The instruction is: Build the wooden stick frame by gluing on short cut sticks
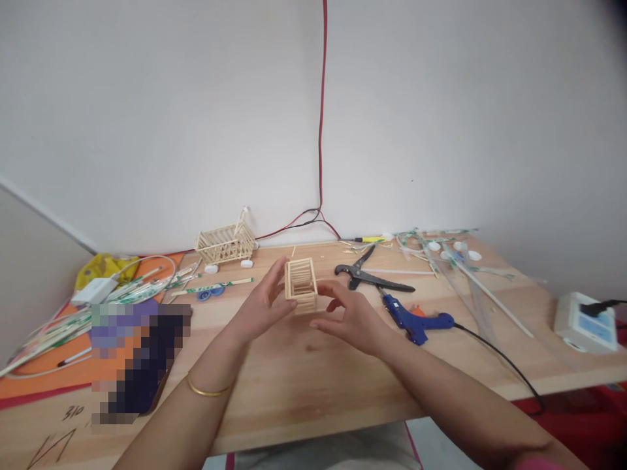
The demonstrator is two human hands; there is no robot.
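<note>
A small open box frame of thin wooden sticks [301, 285] is held above the wooden table [304, 385]. My left hand [262, 305] grips its left side, thumb and fingers pinched on the sticks. My right hand [350, 318] holds its lower right corner with curled fingers. A gold bangle [206, 390] circles my left wrist. A finished stick cart with white wheels [226, 245] stands behind, near the wall.
Black pliers [367, 275] and a blue glue gun [414, 320] with a black cord lie right of my hands. Stick wrappers and white caps [453, 254] litter the back right. A white power box [585, 323] sits far right. An orange mat [53, 365] with sticks lies left.
</note>
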